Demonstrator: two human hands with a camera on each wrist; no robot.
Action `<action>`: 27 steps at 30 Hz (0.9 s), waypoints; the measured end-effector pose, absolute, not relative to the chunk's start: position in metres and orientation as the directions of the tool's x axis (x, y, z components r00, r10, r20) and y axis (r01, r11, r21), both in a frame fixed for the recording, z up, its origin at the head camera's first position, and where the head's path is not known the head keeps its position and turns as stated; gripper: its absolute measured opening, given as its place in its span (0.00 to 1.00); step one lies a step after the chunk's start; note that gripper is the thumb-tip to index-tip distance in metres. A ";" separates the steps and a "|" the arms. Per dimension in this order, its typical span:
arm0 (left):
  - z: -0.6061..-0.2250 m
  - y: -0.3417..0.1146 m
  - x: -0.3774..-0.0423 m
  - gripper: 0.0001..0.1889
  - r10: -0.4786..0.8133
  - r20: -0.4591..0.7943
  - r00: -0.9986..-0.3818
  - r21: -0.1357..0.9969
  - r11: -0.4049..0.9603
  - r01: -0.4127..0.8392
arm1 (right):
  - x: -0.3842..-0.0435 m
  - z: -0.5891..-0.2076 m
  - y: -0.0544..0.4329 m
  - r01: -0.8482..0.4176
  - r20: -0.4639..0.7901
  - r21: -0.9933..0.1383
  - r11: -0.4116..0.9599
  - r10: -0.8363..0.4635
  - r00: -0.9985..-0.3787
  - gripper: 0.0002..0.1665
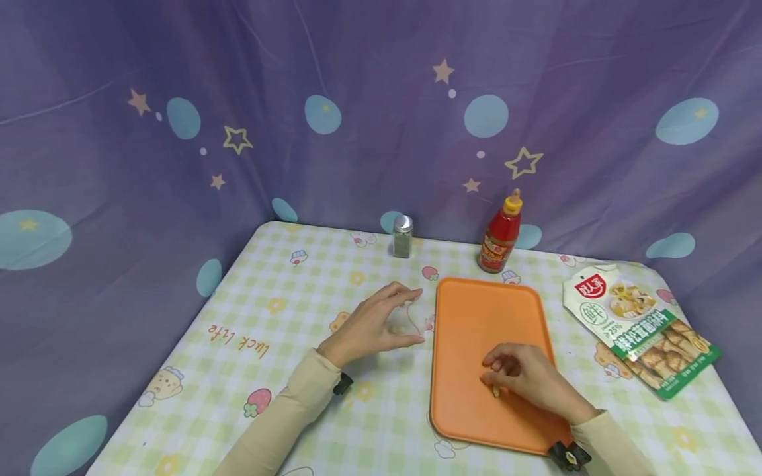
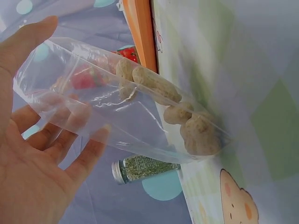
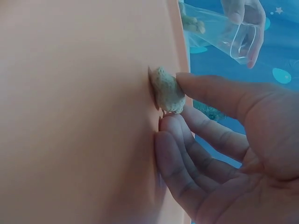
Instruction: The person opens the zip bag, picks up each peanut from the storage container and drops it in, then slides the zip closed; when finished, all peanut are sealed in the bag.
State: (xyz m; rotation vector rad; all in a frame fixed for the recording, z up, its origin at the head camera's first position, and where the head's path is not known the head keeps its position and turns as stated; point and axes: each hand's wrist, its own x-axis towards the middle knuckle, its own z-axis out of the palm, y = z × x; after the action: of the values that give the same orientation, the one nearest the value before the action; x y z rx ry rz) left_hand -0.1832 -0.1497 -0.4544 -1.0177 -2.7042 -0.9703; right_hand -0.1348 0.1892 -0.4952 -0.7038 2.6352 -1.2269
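My left hand [image 1: 372, 327], left of the tray, holds a clear plastic bag [image 2: 135, 126] by its mouth, thumb and fingers spread around the rim. Several unshelled peanuts [image 2: 201, 135] lie at the bag's lower end, close to the tablecloth. Over the orange tray [image 1: 488, 317], my right hand [image 1: 532, 377] pinches a single peanut [image 3: 168, 91] between thumb and fingertips. That peanut is right at the tray's surface; whether it touches cannot be told. In the head view the bag is mostly too transparent to make out.
Behind the tray stands a red sauce bottle [image 1: 499, 241] with a yellow cap. A glass shaker of green herbs [image 1: 402, 238] is farther left. To the right lies a green and white seasoning packet [image 1: 643, 330]. A purple curtain [image 1: 369, 59] hangs behind the checked table [image 1: 321, 284].
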 end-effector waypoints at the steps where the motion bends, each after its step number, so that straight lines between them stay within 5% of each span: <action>1: -0.455 -0.150 -0.183 0.43 0.561 0.292 -0.774 0.534 0.576 0.619 | -0.135 -0.495 0.189 -0.344 0.051 -0.758 0.554 -0.476 -0.878 0.10; 27: -0.455 -0.150 -0.182 0.43 0.555 0.307 -0.774 0.517 0.585 0.625 | -0.147 -0.491 0.175 -0.366 0.075 -0.749 0.553 -0.479 -0.875 0.06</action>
State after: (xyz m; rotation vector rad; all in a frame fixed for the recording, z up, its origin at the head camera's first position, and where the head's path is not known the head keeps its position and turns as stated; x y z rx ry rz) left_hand -0.1822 -0.1498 -0.4548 -1.0065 -2.6960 -0.9460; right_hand -0.1466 0.1755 -0.4907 -0.7239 2.6446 -1.2259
